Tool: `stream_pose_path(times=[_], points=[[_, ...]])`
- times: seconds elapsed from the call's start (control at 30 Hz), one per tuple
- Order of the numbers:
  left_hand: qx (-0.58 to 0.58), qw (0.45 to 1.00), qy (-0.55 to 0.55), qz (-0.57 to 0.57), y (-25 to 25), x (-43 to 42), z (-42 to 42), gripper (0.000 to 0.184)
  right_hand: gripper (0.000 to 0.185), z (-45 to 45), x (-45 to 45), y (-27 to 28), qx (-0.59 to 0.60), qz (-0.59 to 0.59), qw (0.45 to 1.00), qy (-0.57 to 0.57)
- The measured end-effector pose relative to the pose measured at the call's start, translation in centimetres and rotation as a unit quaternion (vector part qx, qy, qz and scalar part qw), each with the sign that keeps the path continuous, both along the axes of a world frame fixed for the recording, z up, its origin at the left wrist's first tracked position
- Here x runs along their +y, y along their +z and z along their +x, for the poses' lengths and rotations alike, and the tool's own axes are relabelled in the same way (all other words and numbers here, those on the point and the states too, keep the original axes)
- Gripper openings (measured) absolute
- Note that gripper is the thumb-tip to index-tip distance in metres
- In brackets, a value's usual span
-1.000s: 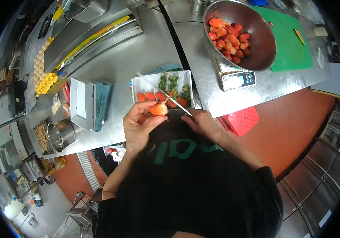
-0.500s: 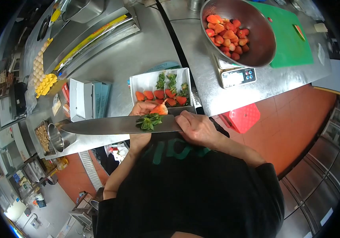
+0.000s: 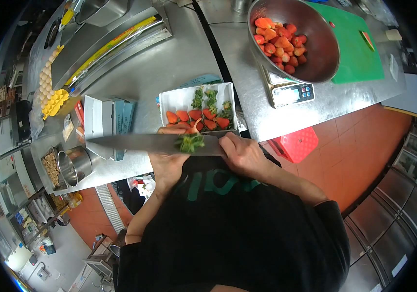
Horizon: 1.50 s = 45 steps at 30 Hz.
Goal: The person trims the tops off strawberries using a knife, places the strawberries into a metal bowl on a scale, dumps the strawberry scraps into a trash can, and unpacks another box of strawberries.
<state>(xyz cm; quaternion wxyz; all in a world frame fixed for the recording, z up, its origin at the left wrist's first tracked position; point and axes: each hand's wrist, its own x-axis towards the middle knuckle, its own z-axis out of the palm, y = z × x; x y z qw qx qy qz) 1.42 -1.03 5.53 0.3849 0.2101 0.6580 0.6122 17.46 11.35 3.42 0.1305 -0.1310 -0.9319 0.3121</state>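
Note:
My right hand is wrapped round the handle end of a large kitchen knife, its broad blade pointing left. On the blade lies a cut-off green strawberry top, slightly blurred. Behind the blade, my left hand is closed on a strawberry; the blade covers much of its fingers and part of the fruit. Just beyond the hands stands a white box holding rows of red strawberries and several leafy green tops.
A steel bowl of hulled strawberries rests on a digital scale, beside a green cutting board. On the left are an upright open carton, a steel pot and a tray of nuts. A red stool stands below.
The knife has moved up and left, carrying the green top across the strawberry in front of me. My left hand has shifted slightly left, and the blade now hides more of the fruit.

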Motion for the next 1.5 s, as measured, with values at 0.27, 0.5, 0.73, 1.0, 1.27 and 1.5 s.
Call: stream_pose_path(times=[0.27,0.5,0.73,1.0,1.27,1.5], points=[[-0.021,0.998,-0.002,0.053,1.7,1.1,0.0,0.036,0.019,0.6,0.8,-3.5,-0.122,-0.176,0.976,-0.035],[-0.084,0.98,-0.153,0.091,4.7,14.9,1.3,0.064,0.025,0.0,0.3,-3.6,-0.1,-0.153,0.983,-0.03],[0.415,0.895,-0.013,0.162,5.5,10.9,-3.7,0.039,0.021,1.2,0.6,-4.7,-0.114,-0.238,0.956,-0.124],[0.595,0.782,-0.18,-0.044,-4.2,2.5,-6.0,0.015,0.021,-0.1,1.3,-4.2,-0.139,-0.275,0.946,-0.102],[0.561,0.757,-0.294,-0.16,-3.6,3.9,-7.3,0.017,0.02,0.4,0.6,-3.3,-0.129,-0.242,0.953,-0.13],[0.245,0.95,-0.102,-0.164,-2.0,1.8,-6.7,0.014,0.023,-0.6,0.0,-0.8,-0.096,-0.263,0.95,-0.14]])
